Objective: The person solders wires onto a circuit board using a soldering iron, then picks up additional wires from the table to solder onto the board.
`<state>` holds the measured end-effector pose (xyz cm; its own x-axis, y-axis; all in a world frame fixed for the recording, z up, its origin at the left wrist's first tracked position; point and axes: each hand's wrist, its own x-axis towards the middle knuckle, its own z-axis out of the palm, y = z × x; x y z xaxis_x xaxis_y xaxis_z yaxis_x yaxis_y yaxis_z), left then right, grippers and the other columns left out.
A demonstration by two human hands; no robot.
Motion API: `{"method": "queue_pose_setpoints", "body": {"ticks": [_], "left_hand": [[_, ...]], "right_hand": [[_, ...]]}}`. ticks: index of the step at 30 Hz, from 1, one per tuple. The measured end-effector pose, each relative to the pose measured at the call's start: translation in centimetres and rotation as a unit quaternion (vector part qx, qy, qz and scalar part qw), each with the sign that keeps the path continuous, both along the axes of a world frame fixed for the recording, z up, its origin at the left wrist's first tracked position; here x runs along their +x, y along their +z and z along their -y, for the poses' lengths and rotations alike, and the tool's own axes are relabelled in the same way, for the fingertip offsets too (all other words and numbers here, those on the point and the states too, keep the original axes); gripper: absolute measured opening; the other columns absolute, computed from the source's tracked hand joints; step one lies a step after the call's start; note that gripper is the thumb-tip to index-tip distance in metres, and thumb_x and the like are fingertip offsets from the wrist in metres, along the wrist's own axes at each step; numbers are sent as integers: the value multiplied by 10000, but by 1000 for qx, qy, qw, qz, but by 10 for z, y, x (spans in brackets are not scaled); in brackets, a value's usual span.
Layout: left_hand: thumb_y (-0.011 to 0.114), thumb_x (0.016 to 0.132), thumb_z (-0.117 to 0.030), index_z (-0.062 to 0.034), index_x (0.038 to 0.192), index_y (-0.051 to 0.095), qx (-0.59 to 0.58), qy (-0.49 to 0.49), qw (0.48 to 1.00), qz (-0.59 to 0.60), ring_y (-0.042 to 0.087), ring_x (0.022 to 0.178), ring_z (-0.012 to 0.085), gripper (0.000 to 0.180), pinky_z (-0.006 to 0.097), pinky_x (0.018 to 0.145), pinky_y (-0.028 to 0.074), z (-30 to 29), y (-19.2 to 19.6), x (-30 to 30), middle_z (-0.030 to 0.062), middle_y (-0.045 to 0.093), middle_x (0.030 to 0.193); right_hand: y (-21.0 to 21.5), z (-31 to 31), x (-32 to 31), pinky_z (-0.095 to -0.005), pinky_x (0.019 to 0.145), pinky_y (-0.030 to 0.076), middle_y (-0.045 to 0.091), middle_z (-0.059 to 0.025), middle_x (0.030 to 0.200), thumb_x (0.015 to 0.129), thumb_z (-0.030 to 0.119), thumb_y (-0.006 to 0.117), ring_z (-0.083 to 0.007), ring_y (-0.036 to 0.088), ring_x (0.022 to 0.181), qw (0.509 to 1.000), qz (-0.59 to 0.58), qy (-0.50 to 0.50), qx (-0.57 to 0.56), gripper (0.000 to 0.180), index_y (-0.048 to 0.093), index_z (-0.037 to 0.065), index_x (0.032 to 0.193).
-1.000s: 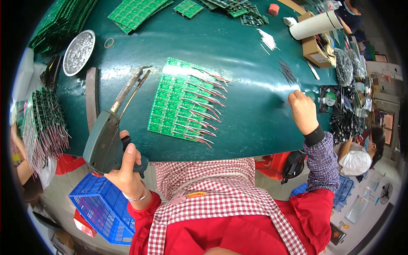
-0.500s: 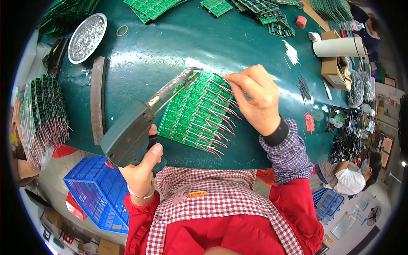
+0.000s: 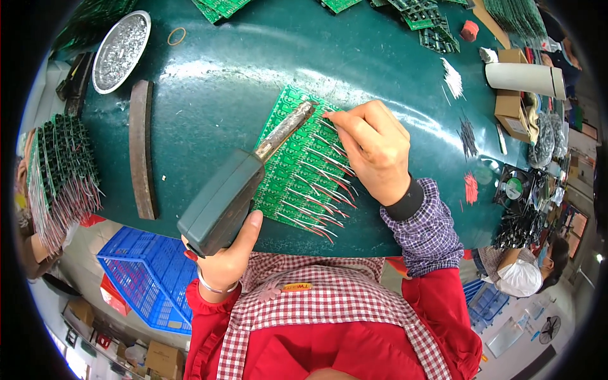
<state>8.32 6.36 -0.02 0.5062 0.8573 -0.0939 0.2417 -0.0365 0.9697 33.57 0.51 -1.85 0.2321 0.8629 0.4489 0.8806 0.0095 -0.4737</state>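
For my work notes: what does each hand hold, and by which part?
Left hand: the soldering gun, by its handle end. Right hand: probably a thin wire; which part cannot be told.

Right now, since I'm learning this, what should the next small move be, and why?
Probably hold the right hand steady: its fingertips are pinched over the green circuit board, close to the tip of the soldering gun in the left hand.
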Motion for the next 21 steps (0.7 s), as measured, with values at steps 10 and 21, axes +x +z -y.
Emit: {"method": "queue_pose_setpoints", "body": {"ticks": [10, 21], "left_hand": [[703, 739, 82, 34, 1083, 630, 47, -21, 998, -33, 560, 655, 100, 355, 218, 530, 432, 1, 1, 1, 84, 656, 955], [708, 756, 75, 30, 1049, 643, 56, -48, 996, -60, 579, 690, 110, 303, 230, 562, 452, 2, 0, -2, 78, 659, 925]], "right_hand": [[-2, 0, -1, -324, 527, 461, 527, -62, 724, 678, -40, 698, -213, 551, 642, 1000, 17, -6, 5, 213, 668, 32, 876], [-2, -1, -3, -324, 520, 459, 523, -67, 722, 681, -48, 677, -213, 551, 639, 999, 28, -9, 14, 204, 666, 24, 871]]}}
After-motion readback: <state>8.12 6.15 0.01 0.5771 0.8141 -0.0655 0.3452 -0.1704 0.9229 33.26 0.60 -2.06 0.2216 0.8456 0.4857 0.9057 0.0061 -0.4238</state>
